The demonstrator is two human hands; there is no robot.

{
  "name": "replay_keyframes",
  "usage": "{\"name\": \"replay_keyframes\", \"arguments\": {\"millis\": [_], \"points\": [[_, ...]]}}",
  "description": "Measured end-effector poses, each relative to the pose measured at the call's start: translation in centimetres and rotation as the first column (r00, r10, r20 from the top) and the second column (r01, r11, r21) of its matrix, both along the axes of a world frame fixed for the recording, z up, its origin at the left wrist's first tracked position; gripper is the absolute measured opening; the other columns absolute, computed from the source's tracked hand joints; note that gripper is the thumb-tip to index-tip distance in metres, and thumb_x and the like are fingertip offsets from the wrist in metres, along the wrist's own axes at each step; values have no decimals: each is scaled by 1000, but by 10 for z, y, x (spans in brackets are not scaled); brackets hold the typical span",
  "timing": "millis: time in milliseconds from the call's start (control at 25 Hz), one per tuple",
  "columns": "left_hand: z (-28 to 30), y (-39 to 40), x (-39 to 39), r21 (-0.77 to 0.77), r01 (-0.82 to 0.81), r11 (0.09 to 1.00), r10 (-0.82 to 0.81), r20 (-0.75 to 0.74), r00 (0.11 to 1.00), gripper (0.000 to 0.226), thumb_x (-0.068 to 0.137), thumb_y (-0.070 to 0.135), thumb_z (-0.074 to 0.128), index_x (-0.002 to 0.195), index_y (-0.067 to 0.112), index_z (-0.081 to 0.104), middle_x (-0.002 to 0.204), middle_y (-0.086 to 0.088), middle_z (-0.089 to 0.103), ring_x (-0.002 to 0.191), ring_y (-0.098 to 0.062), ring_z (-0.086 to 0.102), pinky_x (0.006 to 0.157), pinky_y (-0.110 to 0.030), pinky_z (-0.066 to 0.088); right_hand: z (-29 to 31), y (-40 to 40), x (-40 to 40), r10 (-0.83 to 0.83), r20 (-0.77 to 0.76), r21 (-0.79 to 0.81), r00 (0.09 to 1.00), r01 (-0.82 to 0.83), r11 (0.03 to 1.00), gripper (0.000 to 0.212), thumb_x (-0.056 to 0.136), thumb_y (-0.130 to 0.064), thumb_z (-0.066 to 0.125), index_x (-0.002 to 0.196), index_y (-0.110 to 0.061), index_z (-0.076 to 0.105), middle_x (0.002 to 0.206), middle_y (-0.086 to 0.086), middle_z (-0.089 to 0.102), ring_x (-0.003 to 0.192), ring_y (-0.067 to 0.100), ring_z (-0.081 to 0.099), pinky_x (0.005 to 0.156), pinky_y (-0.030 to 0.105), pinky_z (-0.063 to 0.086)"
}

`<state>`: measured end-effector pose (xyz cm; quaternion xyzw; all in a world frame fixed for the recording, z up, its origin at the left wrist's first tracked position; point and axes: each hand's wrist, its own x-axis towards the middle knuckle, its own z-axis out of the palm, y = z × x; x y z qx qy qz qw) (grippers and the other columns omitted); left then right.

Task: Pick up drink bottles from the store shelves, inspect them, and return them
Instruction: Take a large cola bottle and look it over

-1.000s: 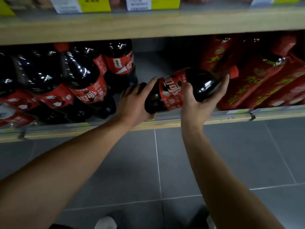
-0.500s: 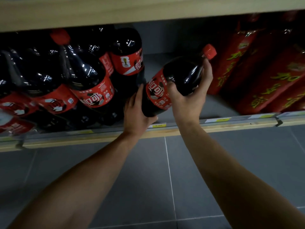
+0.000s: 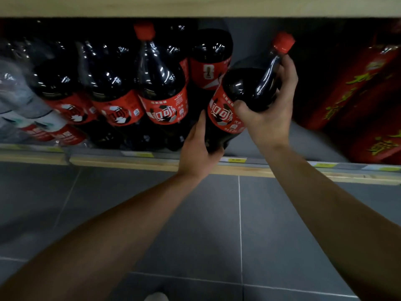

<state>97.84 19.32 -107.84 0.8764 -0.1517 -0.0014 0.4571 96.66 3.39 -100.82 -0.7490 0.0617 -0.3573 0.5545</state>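
A large dark cola bottle with a red label and red cap leans to the right over the low shelf, its base near the shelf's front lip. My right hand grips its shoulder, thumb on the label and fingers wrapped up toward the neck. My left hand cups the bottle's lower part from the left, fingers curled under the base. Several matching cola bottles stand packed on the shelf just left of it.
Red packaged drinks with yellow lettering fill the shelf's right side. A bare grey gap of shelf lies between them and the held bottle. A wooden shelf board runs overhead. Grey tiled floor lies below.
The bottle has swung from nearly lying on its side to more upright, and moved deeper toward the row of cola bottles. Both hands stayed on it.
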Motion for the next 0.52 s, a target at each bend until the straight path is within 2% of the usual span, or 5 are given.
{"name": "replay_keyframes", "arguments": {"millis": [160,240,320,400,520], "points": [[4,14,-8,-98,10,995,-24,-142,990,106,76,28,75,158,37,9,150,10,46,138,-10,43,116,-39,37,17,7,13,136,-66,-165,989,-145,976,100,67,-18,81,151,-8,29,147,8,42,139,18,42,114,43,39],[7,18,-15,-148,-22,989,-12,-224,975,108,75,27,75,158,39,7,143,20,47,134,-5,45,110,-30,41,27,12,21,234,-127,-253,964,-259,932,100,66,-21,80,151,-13,30,147,2,41,138,14,41,116,35,37],[10,22,-20,-182,-39,983,-17,-299,954,109,79,19,78,158,41,5,136,23,42,132,-6,47,98,-17,43,35,15,25,313,-208,-277,927,-362,890,99,66,-21,80,152,-19,30,145,-2,41,136,7,42,115,29,37],[14,24,-22,-198,-35,980,-37,-345,938,107,82,15,78,157,43,7,136,20,43,126,-10,52,96,-21,46,36,13,25,334,-236,-277,913,-392,877,98,68,-22,80,152,-18,30,148,0,40,134,4,42,114,26,37],[24,26,-21,-244,-74,967,-32,-404,914,103,83,9,76,157,42,12,151,0,42,113,-12,58,98,-35,52,26,19,14,228,-285,-255,931,-303,918,103,68,-31,84,152,-17,27,149,5,34,134,6,34,106,6,28]]}}
